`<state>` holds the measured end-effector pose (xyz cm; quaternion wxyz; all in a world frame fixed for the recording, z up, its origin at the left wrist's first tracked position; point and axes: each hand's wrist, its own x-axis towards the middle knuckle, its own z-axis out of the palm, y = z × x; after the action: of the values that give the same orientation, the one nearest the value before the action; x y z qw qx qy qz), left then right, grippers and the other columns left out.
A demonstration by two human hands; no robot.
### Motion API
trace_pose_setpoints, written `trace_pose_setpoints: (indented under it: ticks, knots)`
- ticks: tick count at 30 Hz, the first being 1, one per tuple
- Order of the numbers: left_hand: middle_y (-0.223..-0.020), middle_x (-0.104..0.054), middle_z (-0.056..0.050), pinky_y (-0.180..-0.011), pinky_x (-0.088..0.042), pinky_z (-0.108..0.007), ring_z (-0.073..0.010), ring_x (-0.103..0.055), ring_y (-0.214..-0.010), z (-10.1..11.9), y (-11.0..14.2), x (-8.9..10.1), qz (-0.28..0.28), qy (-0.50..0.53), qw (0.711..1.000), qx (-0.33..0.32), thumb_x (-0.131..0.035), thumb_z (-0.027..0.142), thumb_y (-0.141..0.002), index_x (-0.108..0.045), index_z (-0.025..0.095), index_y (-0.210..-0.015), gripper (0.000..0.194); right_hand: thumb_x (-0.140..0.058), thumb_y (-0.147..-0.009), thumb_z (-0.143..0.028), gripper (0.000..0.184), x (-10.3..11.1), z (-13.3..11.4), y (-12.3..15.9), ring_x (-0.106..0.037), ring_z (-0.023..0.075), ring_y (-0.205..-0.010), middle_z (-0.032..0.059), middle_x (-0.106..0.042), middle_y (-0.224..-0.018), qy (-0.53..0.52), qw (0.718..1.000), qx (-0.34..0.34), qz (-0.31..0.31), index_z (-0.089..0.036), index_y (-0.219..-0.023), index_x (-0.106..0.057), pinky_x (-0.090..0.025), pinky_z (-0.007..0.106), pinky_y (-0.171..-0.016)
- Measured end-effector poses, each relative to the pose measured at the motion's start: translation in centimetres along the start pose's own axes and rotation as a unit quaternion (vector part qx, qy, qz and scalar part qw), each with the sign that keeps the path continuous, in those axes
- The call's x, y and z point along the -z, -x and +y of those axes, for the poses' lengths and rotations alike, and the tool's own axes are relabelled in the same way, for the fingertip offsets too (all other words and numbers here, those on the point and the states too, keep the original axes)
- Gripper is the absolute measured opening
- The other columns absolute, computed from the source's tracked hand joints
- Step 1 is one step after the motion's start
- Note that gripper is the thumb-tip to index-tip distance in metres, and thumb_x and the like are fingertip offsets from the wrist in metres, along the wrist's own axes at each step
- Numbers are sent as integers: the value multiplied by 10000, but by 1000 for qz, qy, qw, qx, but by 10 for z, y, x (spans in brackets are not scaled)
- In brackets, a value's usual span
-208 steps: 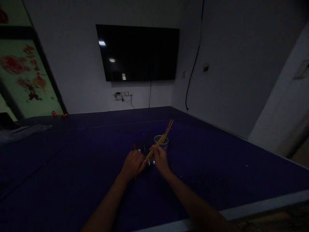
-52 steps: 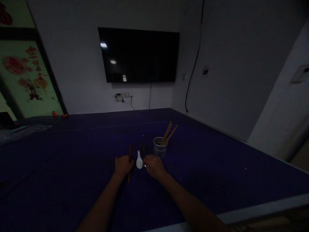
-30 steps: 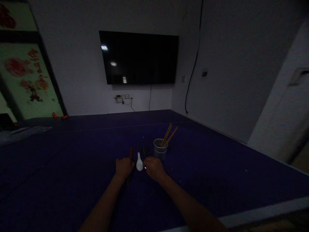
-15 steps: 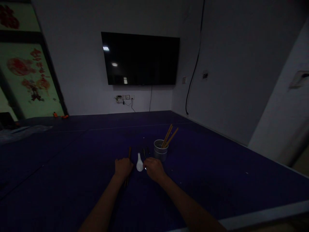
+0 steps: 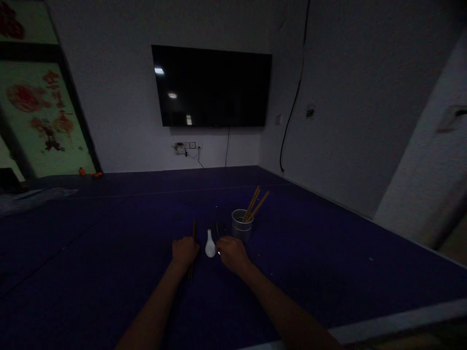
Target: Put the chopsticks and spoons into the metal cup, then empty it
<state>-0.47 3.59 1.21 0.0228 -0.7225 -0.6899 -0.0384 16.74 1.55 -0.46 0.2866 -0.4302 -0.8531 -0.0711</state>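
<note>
My left hand (image 5: 185, 251) is closed around a pair of wooden chopsticks (image 5: 194, 227), whose ends show above and below the fist. Between my two hands a white soup spoon (image 5: 210, 247) lies with its handle pointing away. My right hand (image 5: 232, 253) is closed on a slim utensil (image 5: 217, 229); its thin shaft sticks out beyond the fingers and a shiny end shows beside them, too dark to tell its kind. Just behind my right hand stands a grey metal cup (image 5: 242, 229) with several wooden chopsticks (image 5: 255, 204) leaning in it.
The dark blue surface (image 5: 120, 253) spreads all around, with a pale edge (image 5: 401, 316) at the near right. A television (image 5: 213, 87) hangs on the far wall above sockets and cables. Clear plastic wrap (image 5: 36, 198) and small orange items (image 5: 95, 174) lie at the far left.
The chopsticks in my left hand stand slightly more upright and closer together. The right hand has hardly moved, and the spoon and cup stay in place.
</note>
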Motion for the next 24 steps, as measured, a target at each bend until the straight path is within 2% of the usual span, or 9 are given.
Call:
trace_pose_setpoints:
  ticks: [8,13,18,24]
  knots:
    - [-870,-673,-173,-758,-428,-355,-282,-630,-887,-7,-3,-4,11,49,999,5,-415,314,-795,-661,119,-872,323,-457,-691,-32,224,0,0,1,-575,140,-727,42,-642,-743,-3,1000,0,0,-169,-700,-634,-412,228,-673]
    - [-797,-665,-124,-670,-415,-282,-226,-632,-795,-15,-7,-2,42,126,991,-8,-378,334,-828,-639,141,-804,325,-451,-698,-24,240,0,-1,0,-583,141,-734,43,-647,-748,-9,1000,-5,5,-170,-709,-641,-418,229,-683]
    - [-749,-640,-45,-633,-394,-222,-141,-588,-706,-8,-5,3,86,230,967,-72,-311,316,-864,-587,159,-781,328,-428,-766,-56,275,2,-3,0,-599,148,-787,56,-663,-826,-46,998,-13,47,-171,-856,-661,-433,241,-731]
    - [-701,-610,-8,-608,-418,-218,-127,-549,-665,15,8,-2,101,334,923,-163,-294,327,-866,-552,164,-729,335,-396,-839,-162,290,10,-8,0,-606,148,-757,50,-670,-850,-195,969,-65,134,-188,-973,-653,-451,259,-709]
